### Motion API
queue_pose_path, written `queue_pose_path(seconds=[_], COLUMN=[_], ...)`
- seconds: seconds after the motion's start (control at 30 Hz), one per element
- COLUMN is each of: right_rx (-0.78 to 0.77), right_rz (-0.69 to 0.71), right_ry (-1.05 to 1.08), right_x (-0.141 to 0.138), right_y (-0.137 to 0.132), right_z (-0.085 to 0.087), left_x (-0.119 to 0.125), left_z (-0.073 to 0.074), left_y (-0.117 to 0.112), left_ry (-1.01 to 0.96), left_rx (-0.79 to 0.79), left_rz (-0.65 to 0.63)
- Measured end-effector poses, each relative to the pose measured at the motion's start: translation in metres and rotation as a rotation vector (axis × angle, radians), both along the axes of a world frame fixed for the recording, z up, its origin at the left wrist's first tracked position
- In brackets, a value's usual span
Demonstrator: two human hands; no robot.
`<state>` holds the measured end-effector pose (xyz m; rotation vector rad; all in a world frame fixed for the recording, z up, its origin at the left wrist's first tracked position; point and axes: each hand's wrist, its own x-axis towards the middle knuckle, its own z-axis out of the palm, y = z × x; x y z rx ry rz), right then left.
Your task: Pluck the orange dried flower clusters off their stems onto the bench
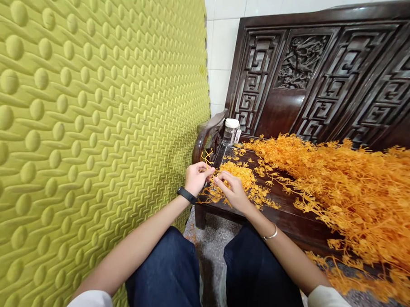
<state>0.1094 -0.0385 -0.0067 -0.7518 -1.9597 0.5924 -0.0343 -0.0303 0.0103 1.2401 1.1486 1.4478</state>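
A thin orange plastic-looking stem (207, 157), forked at its top, sticks up from the pinched fingers of my left hand (195, 178). My right hand (234, 190) is close beside it, thumb and forefinger pinched together near the stem's lower part. Whatever lies between the right fingertips is too small to make out. Just behind and below both hands, a loose pile of small orange pieces (240, 174) is spread over the dark wooden bench seat (277, 206).
A large heap of orange branched sprays (356, 187) covers the bench's right side and hangs over its front. A clear jar with a white lid (231, 127) stands by the armrest (206, 133). A yellow-green textured foam mat (97, 121) rises along the left.
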Motion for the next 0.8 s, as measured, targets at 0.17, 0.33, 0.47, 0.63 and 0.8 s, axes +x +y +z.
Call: queue_pose_path(seconds=[0.17, 0.33, 0.47, 0.63, 0.8], right_rx=[0.133, 0.371, 0.426, 0.259, -0.025], right_rz=[-0.085, -0.249, -0.324, -0.47, -0.656], right_ry=[-0.045, -0.112, -0.061, 0.009, 0.003], right_x=[-0.003, 0.002, 0.018, 0.051, 0.075], right_y=[0.002, -0.001, -0.018, 0.007, 0.07], right_z=[-0.002, -0.002, -0.005, -0.012, -0.029], left_x=[0.007, 0.01, 0.009, 0.004, 0.0], left_z=[0.0, -0.007, -0.013, -0.01, -0.004], left_y=[0.002, 0.007, 0.011, 0.011, 0.007], left_ry=[0.044, 0.158, 0.281, 0.182, 0.08], left_rx=[0.027, 0.088, 0.17, 0.136, 0.084], left_rz=[0.083, 0.123, 0.183, 0.04, -0.023])
